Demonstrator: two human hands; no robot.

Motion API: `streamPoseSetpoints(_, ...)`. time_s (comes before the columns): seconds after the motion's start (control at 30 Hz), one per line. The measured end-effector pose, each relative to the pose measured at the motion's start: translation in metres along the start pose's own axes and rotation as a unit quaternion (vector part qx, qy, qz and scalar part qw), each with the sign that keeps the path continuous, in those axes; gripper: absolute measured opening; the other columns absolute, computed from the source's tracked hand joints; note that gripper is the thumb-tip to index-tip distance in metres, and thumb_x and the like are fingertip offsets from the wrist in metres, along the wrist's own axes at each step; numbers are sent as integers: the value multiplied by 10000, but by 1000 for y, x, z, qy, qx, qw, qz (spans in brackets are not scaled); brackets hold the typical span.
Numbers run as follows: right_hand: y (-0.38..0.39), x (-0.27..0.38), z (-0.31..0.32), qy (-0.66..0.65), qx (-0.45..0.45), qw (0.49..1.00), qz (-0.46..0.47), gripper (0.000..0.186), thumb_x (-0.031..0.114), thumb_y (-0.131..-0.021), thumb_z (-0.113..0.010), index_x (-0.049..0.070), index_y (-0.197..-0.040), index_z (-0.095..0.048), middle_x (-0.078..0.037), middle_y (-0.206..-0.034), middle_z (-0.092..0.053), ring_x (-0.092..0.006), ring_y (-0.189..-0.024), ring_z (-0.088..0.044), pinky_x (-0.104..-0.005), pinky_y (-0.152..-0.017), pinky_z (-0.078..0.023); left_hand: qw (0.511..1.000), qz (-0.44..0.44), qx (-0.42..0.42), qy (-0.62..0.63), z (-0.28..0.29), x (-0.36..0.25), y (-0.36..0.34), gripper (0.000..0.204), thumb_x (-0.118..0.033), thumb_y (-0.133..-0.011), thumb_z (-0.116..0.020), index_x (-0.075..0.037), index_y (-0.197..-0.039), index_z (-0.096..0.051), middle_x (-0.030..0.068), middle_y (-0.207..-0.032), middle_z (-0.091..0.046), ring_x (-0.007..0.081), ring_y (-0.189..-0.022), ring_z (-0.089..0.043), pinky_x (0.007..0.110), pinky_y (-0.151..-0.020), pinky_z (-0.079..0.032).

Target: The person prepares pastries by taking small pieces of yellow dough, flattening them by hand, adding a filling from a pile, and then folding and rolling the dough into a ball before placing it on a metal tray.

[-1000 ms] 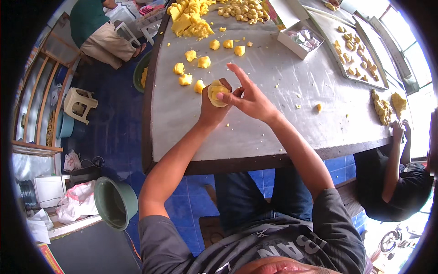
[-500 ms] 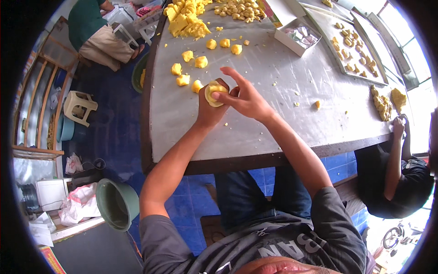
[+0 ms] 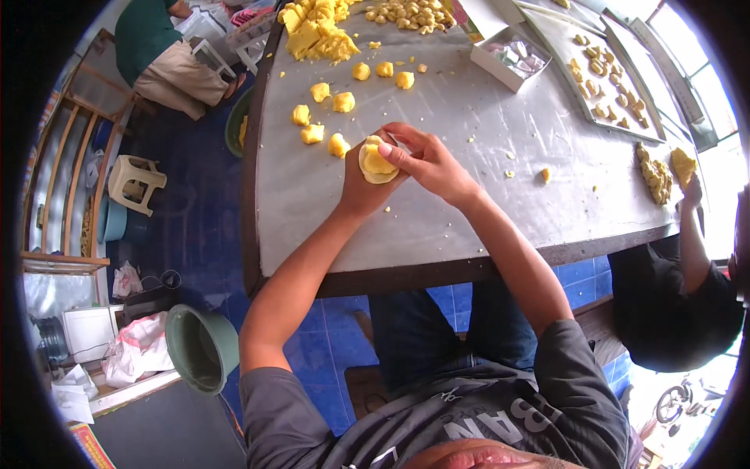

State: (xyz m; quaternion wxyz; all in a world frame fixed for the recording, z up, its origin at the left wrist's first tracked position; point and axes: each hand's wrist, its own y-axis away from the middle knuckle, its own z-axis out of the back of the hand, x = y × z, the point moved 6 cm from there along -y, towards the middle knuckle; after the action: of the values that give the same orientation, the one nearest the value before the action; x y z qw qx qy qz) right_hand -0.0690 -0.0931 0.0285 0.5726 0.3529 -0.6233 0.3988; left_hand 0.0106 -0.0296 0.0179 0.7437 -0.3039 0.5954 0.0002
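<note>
My left hand (image 3: 361, 186) is curled round a pale dough round (image 3: 380, 178), with a lump of yellow filling (image 3: 376, 161) lying on top of it. The thumb of my right hand (image 3: 437, 168) presses on the filling's upper edge. The other right fingers are bent round the far side, touching my left hand, and are partly hidden. Just beyond my hands lie several small yellow lumps (image 3: 343, 102) on the metal table (image 3: 328, 234).
A large yellow mass (image 3: 312, 35) and a pile of small tan pieces (image 3: 410, 16) lie at the far side. A white box (image 3: 508, 74) and a tray (image 3: 598, 121) of shaped pieces stand at right. There a co-worker's hand (image 3: 692, 190) touches a dough lump (image 3: 683, 166).
My right fingers have drawn in from stretched out to curled round the dough. The right thumb has shifted to the filling's upper edge. The co-worker's hand has moved up to the dough lump.
</note>
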Motion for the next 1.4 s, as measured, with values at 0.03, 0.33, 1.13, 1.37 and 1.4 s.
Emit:
streamPoseSetpoints(0.03,1,-5,1,39,-27,998,-28,600,384,-903,-623,-44,-1289,-458,-95,-1111,-605,-138,-1022,-562,-284,-886,-446,1000,0,-26,14,4,4,1,331,-28,-708,-771,-47,-974,-574,10,-830,-611,116,-763,-601,262,-681,-490)
streamPoseSetpoints(0.33,8,-7,3,44,14,997,-61,519,424,-865,-657,-51,-1073,-638,-76,-889,-662,-118,-816,-599,-271,-727,-481,974,-117,-35,-193,7,-25,-4,550,-112,-608,-824,-103,-1086,-553,91,-1054,-486,225,-933,-525,345,-798,-461)
streamPoseSetpoints(1.13,30,48,7,346,-1,938,-26,360,332,-831,-677,-3,-963,-694,-172,-702,-657,-234,-628,-638,-344,-618,-492,995,-20,69,-71,-12,-19,5,215,-120,-698,-761,-28,-775,-583,86,-689,-632,138,-640,-633,290,-585,-477)
streamPoseSetpoints(1.37,32,45,16,287,-65,951,92,663,475,-795,-707,-50,-1171,-559,-238,-1033,-643,-307,-932,-659,-380,-766,-533,999,17,26,-14,-9,-15,9,164,-21,-722,-717,-27,-791,-568,7,-760,-616,61,-722,-562,254,-641,-469)
streamPoseSetpoints(1.4,31,36,19,287,-65,951,92,663,475,-795,-707,-50,-1171,-559,-238,-1033,-643,-307,-932,-659,-380,-766,-533,999,17,27,-15,-8,-16,9,164,-21,-722,-717,-27,-791,-568,7,-760,-616,61,-722,-562,254,-641,-469)
